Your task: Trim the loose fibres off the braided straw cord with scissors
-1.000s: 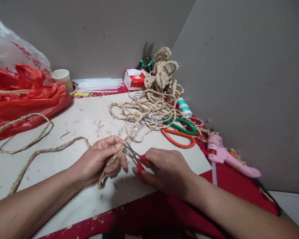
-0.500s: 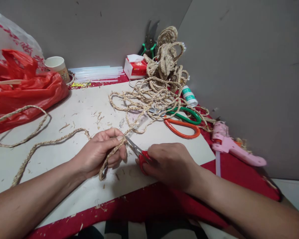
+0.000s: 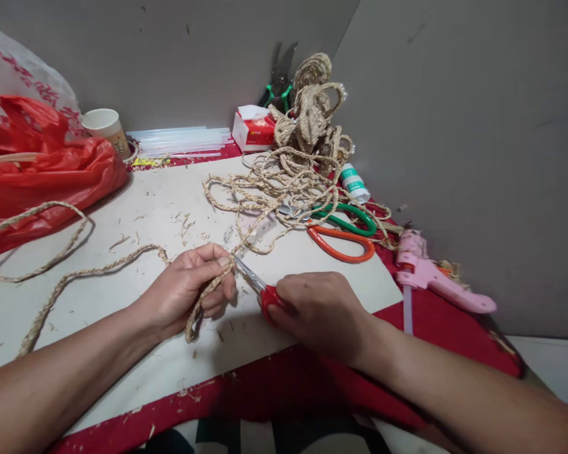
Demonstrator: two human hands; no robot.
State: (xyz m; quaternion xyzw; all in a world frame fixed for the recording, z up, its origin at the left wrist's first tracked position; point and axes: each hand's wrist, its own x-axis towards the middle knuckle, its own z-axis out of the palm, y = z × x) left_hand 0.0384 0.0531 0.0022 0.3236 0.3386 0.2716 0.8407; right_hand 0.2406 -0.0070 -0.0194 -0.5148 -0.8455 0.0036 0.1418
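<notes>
Pinched between the thumb and fingers of my left hand point(image 3: 196, 277) is a braided straw rope point(image 3: 213, 287); a short loop of it hangs below the palm. My right hand point(image 3: 319, 309) is closed round the red handles of small scissors point(image 3: 271, 301). Their narrow blades point up and left, and the tips touch the rope right beside my left fingertips. The blades look closed or almost so. From there the rope runs up toward a tangled heap of the same rope point(image 3: 284, 183). Another length point(image 3: 89, 272) lies behind my left wrist.
Larger scissors with green and orange handles point(image 3: 343, 243) lie by the heap. A pink glue gun point(image 3: 435, 280) rests at the right. Behind stand a tissue box point(image 3: 260, 133), clear glue sticks point(image 3: 184, 140), a paper cup point(image 3: 106, 129) and pruning shears point(image 3: 279, 91). Red plastic bag point(image 3: 52, 170) at left.
The scissors' blades and handles have come closer together at the rope. My left hand keeps its pinch. The whole view has shifted slightly.
</notes>
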